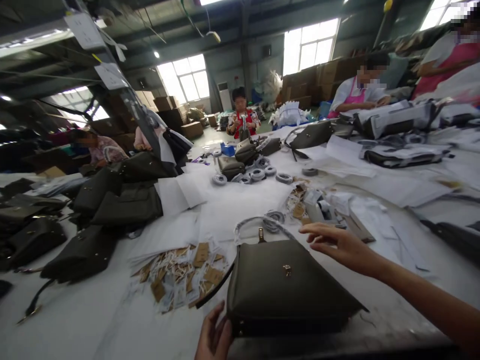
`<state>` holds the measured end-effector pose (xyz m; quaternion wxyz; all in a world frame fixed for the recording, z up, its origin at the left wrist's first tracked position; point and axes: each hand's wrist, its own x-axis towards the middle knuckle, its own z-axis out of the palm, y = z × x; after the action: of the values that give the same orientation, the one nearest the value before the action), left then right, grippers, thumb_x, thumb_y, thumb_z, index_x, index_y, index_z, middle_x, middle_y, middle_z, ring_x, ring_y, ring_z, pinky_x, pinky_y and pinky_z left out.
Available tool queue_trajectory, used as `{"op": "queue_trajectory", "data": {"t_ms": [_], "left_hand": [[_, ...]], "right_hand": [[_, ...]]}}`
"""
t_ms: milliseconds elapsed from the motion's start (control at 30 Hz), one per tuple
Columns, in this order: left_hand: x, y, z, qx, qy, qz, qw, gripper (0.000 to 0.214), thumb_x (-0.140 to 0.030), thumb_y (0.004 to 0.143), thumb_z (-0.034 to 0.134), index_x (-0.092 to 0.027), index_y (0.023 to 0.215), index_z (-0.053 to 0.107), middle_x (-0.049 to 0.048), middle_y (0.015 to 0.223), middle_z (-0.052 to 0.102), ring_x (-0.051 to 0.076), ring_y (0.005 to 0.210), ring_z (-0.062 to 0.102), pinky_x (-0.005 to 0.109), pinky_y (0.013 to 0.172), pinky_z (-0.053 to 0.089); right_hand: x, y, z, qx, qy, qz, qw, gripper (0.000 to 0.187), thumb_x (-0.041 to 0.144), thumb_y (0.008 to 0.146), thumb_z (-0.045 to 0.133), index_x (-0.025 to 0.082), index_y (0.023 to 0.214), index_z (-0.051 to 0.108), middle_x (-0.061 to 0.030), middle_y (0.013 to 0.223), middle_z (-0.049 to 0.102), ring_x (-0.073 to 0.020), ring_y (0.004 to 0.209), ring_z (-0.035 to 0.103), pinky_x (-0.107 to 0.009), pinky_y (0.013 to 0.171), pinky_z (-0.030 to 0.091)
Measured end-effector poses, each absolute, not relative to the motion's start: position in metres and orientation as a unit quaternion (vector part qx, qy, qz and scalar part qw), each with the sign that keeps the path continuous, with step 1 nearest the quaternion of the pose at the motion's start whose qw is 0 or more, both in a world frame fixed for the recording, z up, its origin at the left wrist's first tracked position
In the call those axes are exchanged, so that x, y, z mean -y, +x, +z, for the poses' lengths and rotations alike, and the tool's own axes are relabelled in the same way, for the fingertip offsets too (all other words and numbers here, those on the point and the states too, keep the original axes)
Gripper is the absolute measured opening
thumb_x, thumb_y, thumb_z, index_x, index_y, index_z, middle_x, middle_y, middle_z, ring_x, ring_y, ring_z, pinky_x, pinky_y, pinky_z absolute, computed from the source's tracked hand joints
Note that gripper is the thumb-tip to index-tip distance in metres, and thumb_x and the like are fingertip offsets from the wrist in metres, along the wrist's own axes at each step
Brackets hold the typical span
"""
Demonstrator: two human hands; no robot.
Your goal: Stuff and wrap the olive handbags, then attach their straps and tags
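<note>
A dark olive handbag with a gold clasp lies flat on the white table right in front of me. My left hand touches its near left corner, fingers curled at the edge beside the dark strap. My right hand hovers over the bag's far right corner, fingers stretched out and holding nothing. A wrapped handle arches at the bag's top.
A heap of brown paper tags lies left of the bag. Several more olive bags are piled at the left. Coiled wrapped straps and tissue sheets cover the middle. Other people sit working at the far side and right.
</note>
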<state>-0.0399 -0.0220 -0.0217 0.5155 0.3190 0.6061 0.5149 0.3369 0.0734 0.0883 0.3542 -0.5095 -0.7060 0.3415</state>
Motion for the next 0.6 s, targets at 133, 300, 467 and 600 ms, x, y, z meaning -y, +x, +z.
{"op": "queue_trajectory", "data": {"t_ms": [133,300,467,600], "left_hand": [[0.032,-0.045,0.002,-0.671,0.512,0.474,0.252,0.056,-0.051,0.091,0.059,-0.025,0.139,0.048,0.0119,0.154,0.040,0.033,0.139,0.044,0.048,0.111,0.043],[0.023,-0.015,0.030,-0.503,0.816,0.284,-0.020,0.062,-0.039,0.087,0.069,-0.030,0.144,0.046,0.0100,0.163,0.026,0.035,0.147,0.029,0.059,0.113,0.038],[0.001,0.006,0.022,-0.388,0.915,0.111,-0.010,0.106,-0.046,0.065,0.087,-0.027,0.153,0.031,0.0127,0.157,0.037,0.037,0.142,0.039,0.059,0.109,0.044],[0.001,0.000,-0.009,-0.373,0.922,0.101,-0.035,0.071,-0.025,0.090,0.066,-0.037,0.151,0.032,0.0021,0.154,0.043,0.028,0.139,0.045,0.052,0.110,0.045]], "right_hand": [[-0.031,0.317,0.073,0.776,-0.493,0.275,0.282,0.046,0.046,0.094,0.061,0.030,0.136,0.060,-0.0083,0.144,0.054,-0.0289,0.133,0.050,-0.045,0.112,0.042],[0.010,0.288,0.057,0.887,-0.381,0.213,0.148,0.090,0.053,0.081,0.074,0.027,0.156,0.031,-0.0091,0.159,0.034,-0.0330,0.146,0.030,-0.054,0.121,0.025],[0.015,0.273,0.020,0.904,-0.403,0.091,0.110,0.086,0.020,0.086,0.067,0.027,0.158,0.022,-0.0059,0.162,0.026,-0.0286,0.148,0.026,-0.049,0.120,0.030],[0.019,0.273,-0.019,0.913,-0.387,0.022,0.128,0.077,0.001,0.088,0.048,0.028,0.156,0.027,-0.0013,0.156,0.039,-0.0236,0.144,0.035,-0.045,0.117,0.036]]}}
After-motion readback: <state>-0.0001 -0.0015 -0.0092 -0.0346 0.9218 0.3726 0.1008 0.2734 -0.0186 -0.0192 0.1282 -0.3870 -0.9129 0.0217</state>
